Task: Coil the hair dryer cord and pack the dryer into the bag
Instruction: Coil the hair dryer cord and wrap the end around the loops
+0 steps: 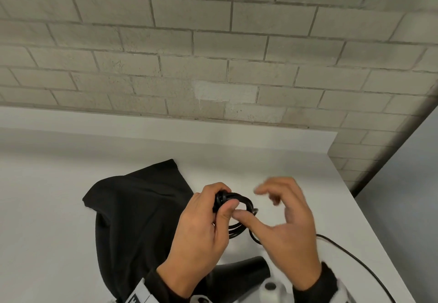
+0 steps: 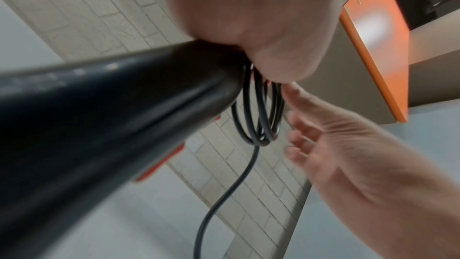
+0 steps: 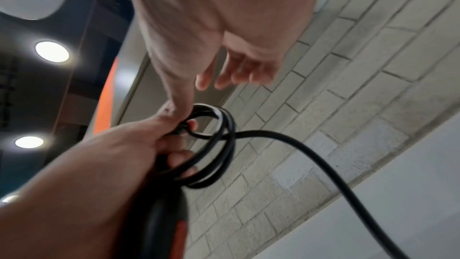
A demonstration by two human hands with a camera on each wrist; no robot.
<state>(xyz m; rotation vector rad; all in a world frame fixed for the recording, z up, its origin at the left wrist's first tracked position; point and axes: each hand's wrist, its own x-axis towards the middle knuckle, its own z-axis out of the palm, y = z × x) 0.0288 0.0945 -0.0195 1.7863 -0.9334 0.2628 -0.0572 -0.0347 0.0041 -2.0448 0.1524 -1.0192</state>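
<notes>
My left hand (image 1: pixel 222 204) grips several loops of the black cord coil (image 1: pixel 244 202) together with the end of the black hair dryer's handle (image 2: pixel 99 115), held above the table. The dryer's body (image 1: pixel 251 269) shows below my wrists; an orange part is on the handle (image 3: pixel 178 231). My right hand (image 1: pixel 253 204) is open beside the coil (image 3: pixel 219 145), its thumb touching the loops while the other fingers are spread and blurred. The loose cord (image 1: pixel 355 260) trails off to the right. The black cloth bag (image 1: pixel 137 208) lies on the table to the left.
The white table (image 1: pixel 59 196) stands against a pale brick wall (image 1: pixel 213 54). Its right edge (image 1: pixel 369 219) runs diagonally close to my right hand, and the loose cord lies along it. A white device with a black button (image 1: pixel 270 287) sits at the bottom edge.
</notes>
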